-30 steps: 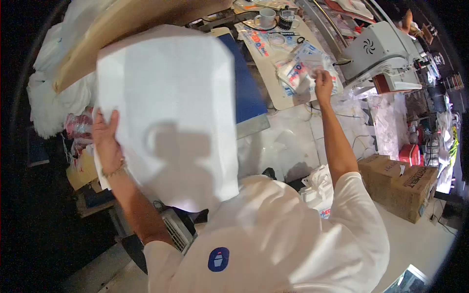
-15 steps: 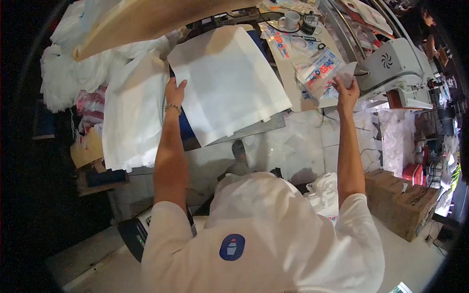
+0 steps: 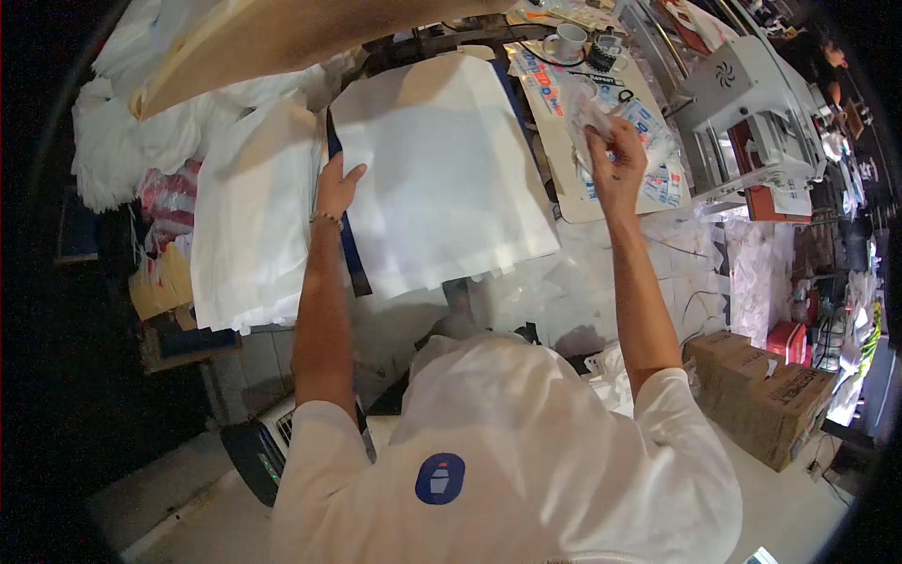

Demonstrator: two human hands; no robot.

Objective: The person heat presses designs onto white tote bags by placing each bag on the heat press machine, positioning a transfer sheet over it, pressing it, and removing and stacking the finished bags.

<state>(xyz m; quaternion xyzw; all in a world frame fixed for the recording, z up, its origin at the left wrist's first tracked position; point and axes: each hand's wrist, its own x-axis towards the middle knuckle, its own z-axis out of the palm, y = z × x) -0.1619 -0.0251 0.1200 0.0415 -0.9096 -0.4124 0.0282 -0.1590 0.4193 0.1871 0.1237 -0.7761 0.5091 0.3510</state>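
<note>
Head view forward and down, far left perhaps unreadable.

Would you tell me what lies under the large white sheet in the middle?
A dark blue surface shows past the left and right edges of the white sheet; whatever else lies beneath is covered.

- Blue board (image 3: 354, 254), centre: white sheets (image 3: 442, 179) lie flat on it, covering most; blue shows as strips along left and right edges.
- Beige board (image 3: 574, 203), right of the blue one: white mug (image 3: 567, 43) at far end, red-and-blue printed film (image 3: 539, 77) on far left part, loose printed pieces (image 3: 665, 180) at near right.
- Pale floor (image 3: 742, 489): brown carton (image 3: 766, 395) sits on it, right side.
- White stack (image 3: 249, 216), left of blue board: can't tell what's under it, support hidden.
</note>
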